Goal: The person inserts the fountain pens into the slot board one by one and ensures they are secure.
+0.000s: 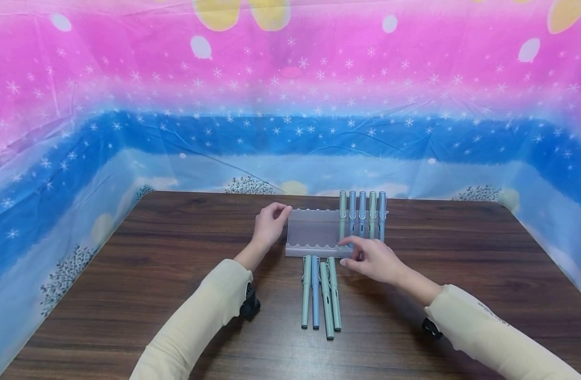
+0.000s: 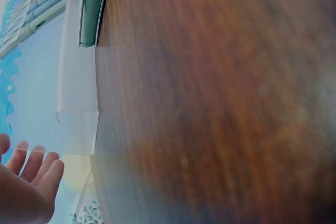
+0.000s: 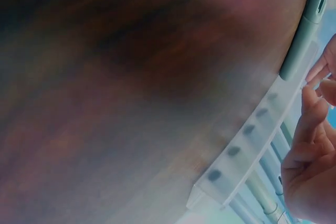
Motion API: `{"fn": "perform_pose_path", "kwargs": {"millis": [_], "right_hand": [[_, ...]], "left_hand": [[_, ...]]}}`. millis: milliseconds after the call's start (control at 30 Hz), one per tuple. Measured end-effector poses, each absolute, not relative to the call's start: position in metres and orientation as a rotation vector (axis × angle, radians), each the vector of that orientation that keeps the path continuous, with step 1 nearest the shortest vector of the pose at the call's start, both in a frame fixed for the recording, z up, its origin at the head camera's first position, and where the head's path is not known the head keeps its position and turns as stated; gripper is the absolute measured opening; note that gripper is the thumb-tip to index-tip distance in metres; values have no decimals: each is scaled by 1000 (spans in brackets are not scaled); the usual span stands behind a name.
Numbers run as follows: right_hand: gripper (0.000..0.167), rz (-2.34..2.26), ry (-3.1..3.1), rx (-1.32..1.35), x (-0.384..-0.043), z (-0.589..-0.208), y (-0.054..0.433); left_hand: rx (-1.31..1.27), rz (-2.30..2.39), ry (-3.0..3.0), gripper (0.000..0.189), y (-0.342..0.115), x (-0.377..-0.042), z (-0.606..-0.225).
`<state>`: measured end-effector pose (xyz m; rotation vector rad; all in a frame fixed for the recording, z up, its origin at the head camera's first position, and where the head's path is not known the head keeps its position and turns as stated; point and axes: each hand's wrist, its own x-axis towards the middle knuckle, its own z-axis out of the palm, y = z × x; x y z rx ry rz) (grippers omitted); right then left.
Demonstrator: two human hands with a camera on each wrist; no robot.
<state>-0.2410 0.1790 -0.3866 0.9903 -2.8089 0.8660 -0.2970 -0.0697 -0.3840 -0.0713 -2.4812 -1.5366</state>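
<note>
A clear pen rack (image 1: 314, 227) stands on the table, with several capped pens (image 1: 362, 206), green and blue, leaning upright in its right half. My left hand (image 1: 270, 224) pinches the rack's upper left corner between thumb and fingers; in the left wrist view, fingertips (image 2: 37, 156) show behind the see-through side edge. By the front lip, just below the leftmost racked green pen (image 1: 343, 206), is my right hand (image 1: 373, 259). Its thumb and index finger are apart, with nothing between them. Several more pens (image 1: 315, 295), green ones and a blue one, lie in front of the rack.
The brown wooden table (image 1: 176, 232) extends around the rack. Behind it and at the sides hangs a pink and blue cloth (image 1: 290, 132) with snowflakes. A small black device (image 1: 249, 303) sits at the left wrist, another (image 1: 431, 328) at the right.
</note>
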Motion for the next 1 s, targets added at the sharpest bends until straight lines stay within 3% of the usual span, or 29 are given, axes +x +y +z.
{"fn": "perform_pose_path", "kwargs": {"millis": [1000], "right_hand": [[43, 821, -2936, 1080, -233, -394, 160]], "left_hand": [[-82, -1537, -2487, 26, -71, -296, -384]]}}
